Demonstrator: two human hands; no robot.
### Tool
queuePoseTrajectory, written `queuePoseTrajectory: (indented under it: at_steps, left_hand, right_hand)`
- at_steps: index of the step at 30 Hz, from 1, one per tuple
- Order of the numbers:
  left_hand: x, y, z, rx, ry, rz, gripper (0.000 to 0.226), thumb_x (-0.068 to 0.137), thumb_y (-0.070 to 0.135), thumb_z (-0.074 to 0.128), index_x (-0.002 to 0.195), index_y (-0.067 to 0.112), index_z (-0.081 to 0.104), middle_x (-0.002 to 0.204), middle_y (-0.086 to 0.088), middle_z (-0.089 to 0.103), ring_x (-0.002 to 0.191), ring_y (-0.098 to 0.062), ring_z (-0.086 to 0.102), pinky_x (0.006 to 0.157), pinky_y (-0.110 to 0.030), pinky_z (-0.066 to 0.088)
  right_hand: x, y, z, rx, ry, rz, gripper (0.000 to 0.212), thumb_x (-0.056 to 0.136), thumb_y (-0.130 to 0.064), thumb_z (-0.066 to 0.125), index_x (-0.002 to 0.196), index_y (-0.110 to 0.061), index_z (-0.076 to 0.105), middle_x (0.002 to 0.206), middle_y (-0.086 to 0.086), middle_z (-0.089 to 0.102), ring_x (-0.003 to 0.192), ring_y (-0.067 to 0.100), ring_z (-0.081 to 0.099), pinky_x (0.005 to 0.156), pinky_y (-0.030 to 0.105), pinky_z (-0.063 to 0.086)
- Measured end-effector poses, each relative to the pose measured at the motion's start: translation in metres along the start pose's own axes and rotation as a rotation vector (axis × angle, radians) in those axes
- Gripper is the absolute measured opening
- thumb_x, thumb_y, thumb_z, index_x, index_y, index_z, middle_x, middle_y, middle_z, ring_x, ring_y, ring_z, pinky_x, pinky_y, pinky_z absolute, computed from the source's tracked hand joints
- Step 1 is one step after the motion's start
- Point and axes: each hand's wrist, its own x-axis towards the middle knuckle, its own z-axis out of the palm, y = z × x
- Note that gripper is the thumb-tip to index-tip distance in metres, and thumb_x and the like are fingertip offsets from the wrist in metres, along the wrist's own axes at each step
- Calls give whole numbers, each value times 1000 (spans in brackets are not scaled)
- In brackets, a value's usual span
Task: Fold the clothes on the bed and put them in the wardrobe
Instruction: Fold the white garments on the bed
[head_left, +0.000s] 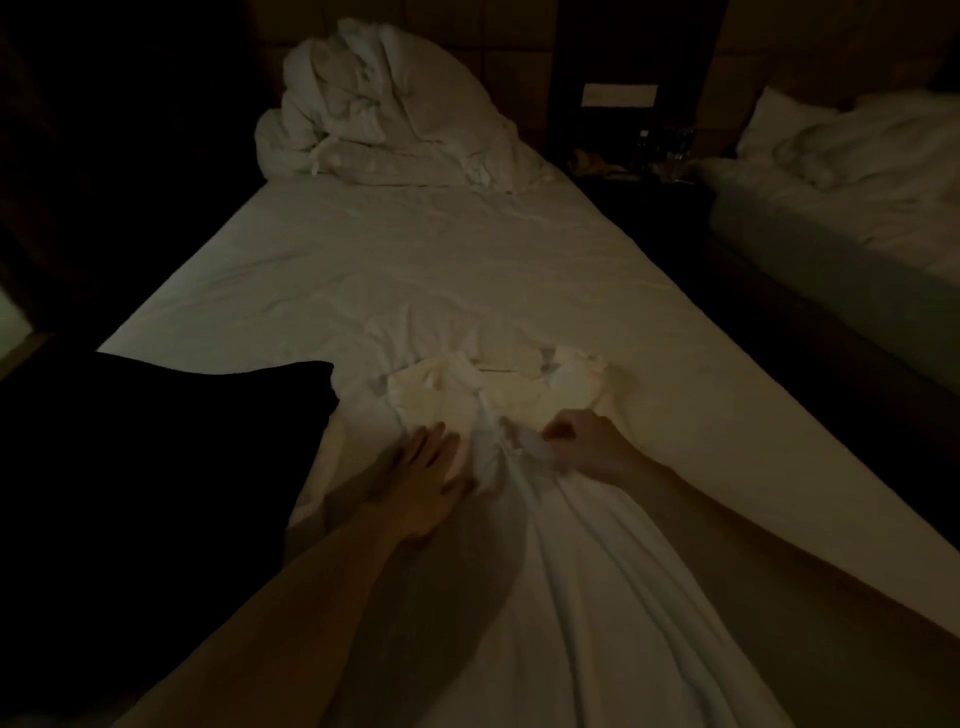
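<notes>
The room is dim, and most of what can be seen lies on the bed (415, 270), its white sheet creased across the middle. Near the foot of the bed a pale garment (498, 395) is spread out, its upper part bunched and rumpled, the rest running in long folds down toward the person. The left hand (423, 478) lies flat on the garment's left part, fingers straight and slightly spread, pressing the cloth down against the bed. The right hand (587, 447) is just to the right of it, fingers curled in, pinching a gathered fold of the same garment near its middle. Both forearms reach in over the foot of the bed. On the left side of the bed's foot, touching the garment's edge, sits a dark cushion (156, 467) or some dark folded thing; the light is too poor to tell which. At the head of the bed a white duvet (384, 114) is heaped in a loose pile. Off to the bed's right, across a dark gap, stands a second bed (852, 208) with rumpled white bedding.
</notes>
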Motion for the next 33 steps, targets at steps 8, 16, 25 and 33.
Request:
queuePoseTrajectory:
  at_steps: [8,16,25,33]
  left_hand:
    - [-107,40,20,5,159,-199,78,96,61,23,155,12,11,162,-9,9,149,-24,10,118,-36,14]
    - [-194,68,26,178,199,-512,65,96,55,34,144,11,30,146,-14,34,132,-33,37,104,-43,37]
    - [-248,72,34,-186,83,-497,43,94,34,49,128,9,48,131,-15,53,116,-28,55,93,-31,45]
    - [-260,96,31,-558,236,-451,30,96,37,53,91,7,57,80,-9,65,61,-11,67,68,-27,56]
  right_hand:
    - [-108,66,42,-382,15,-133,53,99,-26,48,149,-16,32,157,4,29,144,21,26,116,31,20]
    - [-194,88,50,-468,89,-113,53,98,-28,44,148,-16,34,159,4,24,146,19,20,118,30,17]
    - [-252,83,56,-146,302,402,49,90,-31,59,129,-8,40,126,17,48,118,37,46,91,41,44]
    - [-274,83,47,134,407,316,21,93,-26,60,103,-8,56,99,17,65,96,36,62,75,33,46]
